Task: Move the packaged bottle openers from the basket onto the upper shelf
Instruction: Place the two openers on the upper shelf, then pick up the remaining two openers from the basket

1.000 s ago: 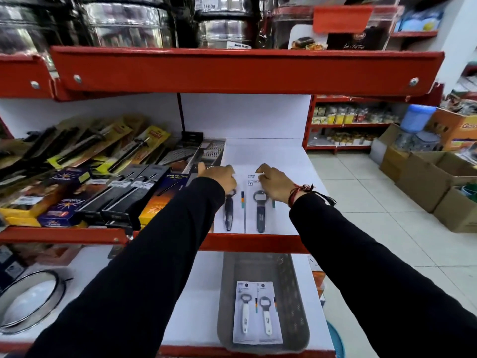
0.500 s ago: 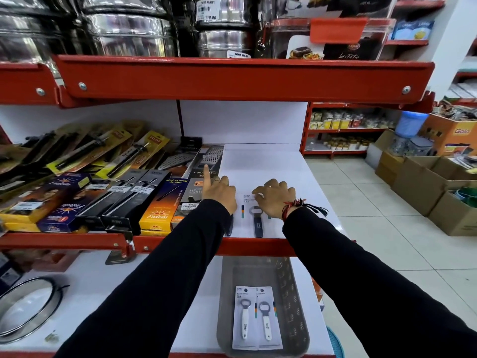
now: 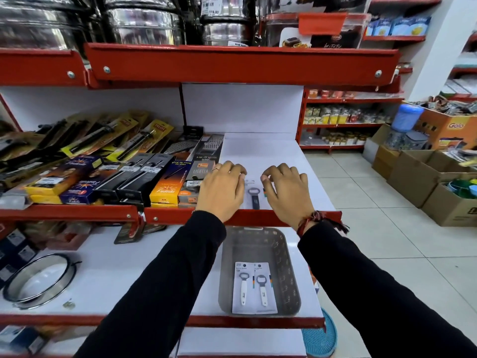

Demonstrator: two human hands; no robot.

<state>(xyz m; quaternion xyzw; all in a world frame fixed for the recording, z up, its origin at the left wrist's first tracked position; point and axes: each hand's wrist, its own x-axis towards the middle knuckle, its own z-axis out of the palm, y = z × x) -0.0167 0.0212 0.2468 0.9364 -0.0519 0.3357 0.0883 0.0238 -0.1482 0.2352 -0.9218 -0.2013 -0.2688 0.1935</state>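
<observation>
A grey plastic basket (image 3: 290, 277) stands on the lower shelf and holds two white-handled bottle openers on white cards (image 3: 254, 288), side by side. On the upper white shelf (image 3: 260, 151), near its red front lip, lie dark-handled packaged openers; one (image 3: 253, 197) shows between my hands. My left hand (image 3: 222, 189) hovers over the card to its left and hides it. My right hand (image 3: 286, 192) hovers just right of the visible opener. Both hands have curled, spread fingers and hold nothing.
Boxed lighters, graters and carded kitchen tools (image 3: 165, 184) fill the upper shelf left of my hands. A steel sieve ring (image 3: 38, 282) lies on the lower shelf at left. Steel pots stand on the top shelf. Cardboard boxes (image 3: 426, 182) sit on the tiled floor at right.
Both hands have let go of the dark-handled opener cards on the upper shelf and drawn back toward the front lip, lifting slightly. The basket has not moved.
</observation>
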